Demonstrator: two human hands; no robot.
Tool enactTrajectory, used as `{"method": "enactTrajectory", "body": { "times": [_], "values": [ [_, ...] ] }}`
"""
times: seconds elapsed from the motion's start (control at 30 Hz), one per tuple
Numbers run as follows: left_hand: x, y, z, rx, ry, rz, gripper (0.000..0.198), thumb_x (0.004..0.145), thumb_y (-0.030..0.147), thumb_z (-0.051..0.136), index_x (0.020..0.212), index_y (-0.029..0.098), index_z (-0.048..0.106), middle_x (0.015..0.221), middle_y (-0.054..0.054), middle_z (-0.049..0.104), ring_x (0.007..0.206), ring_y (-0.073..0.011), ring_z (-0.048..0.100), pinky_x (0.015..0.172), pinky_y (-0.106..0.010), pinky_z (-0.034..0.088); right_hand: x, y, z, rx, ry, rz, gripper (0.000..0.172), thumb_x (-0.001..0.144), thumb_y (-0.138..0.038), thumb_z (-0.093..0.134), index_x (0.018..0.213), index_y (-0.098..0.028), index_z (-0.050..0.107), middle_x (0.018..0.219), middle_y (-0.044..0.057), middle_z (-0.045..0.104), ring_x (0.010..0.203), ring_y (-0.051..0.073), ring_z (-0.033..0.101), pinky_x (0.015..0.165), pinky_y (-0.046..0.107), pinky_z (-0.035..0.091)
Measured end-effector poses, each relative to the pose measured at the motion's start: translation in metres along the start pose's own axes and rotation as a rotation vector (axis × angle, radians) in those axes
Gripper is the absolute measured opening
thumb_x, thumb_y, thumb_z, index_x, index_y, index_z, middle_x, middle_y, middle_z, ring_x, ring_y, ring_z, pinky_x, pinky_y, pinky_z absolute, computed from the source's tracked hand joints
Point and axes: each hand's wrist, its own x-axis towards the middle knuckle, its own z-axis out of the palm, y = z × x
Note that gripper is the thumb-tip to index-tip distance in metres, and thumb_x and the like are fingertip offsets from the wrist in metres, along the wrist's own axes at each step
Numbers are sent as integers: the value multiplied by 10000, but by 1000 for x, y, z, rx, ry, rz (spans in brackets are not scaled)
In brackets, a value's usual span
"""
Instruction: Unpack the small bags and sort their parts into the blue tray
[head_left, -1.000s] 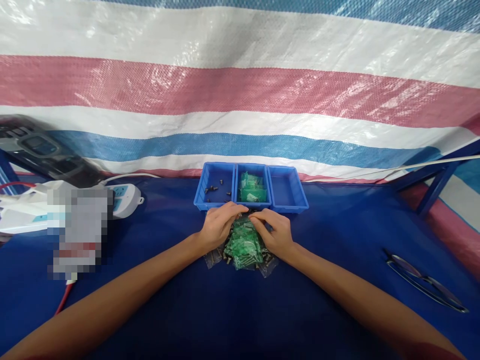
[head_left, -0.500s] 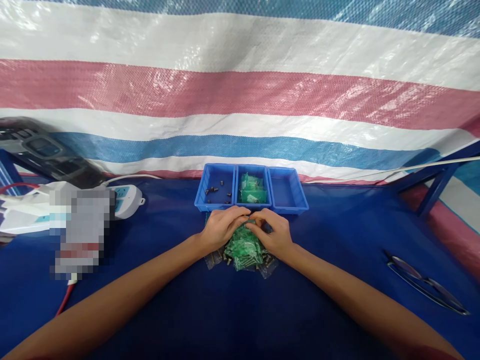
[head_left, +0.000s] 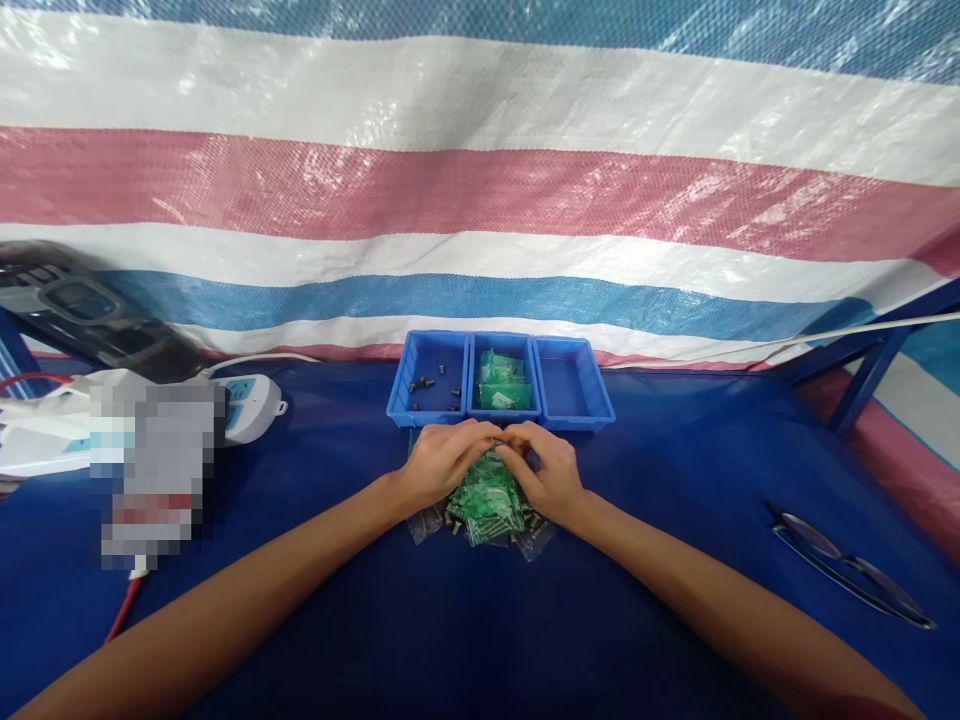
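A pile of small clear bags [head_left: 486, 505] with green contents and dark screws lies on the blue table cloth [head_left: 480, 620]. My left hand [head_left: 439, 462] and my right hand [head_left: 546, 472] rest on the far side of the pile, fingertips meeting and pinched together on one small bag. Just beyond them stand three joined blue trays [head_left: 499, 380]: the left one holds several loose dark screws [head_left: 431, 385], the middle one holds green bags [head_left: 501, 382], the right one shows nothing inside.
A white power strip [head_left: 240, 405] with cables and a red wire [head_left: 124, 610] lies at the left, behind a blurred patch. Glasses [head_left: 847, 570] lie at the right. A striped tarp [head_left: 480, 200] hangs behind the table.
Both hands' fingertips have drawn closer together over the far edge of the pile. The view has shifted slightly downward.
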Motion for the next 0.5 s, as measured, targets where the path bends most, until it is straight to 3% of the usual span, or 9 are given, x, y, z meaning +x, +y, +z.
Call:
{"method": "enactTrajectory", "body": {
  "times": [0.2,0.5],
  "values": [
    [3,6,-3,0,6,-52,196,872,106,508,1053,161,559,895,-62,656,763,-116,629,624,-204,491,0,-2,-3,35,12,32,154,909,-242,442,843,-174,563,690,7,553,568,107,496,576,242,410],
    [8,8,-3,44,46,32,159,824,209,622,975,166,598,891,-54,645,784,-129,632,641,-208,516,1,-3,-3,-13,24,-12,247,930,-249,397,756,-169,552,625,-2,534,545,100,489,552,225,394]
  ]
}}
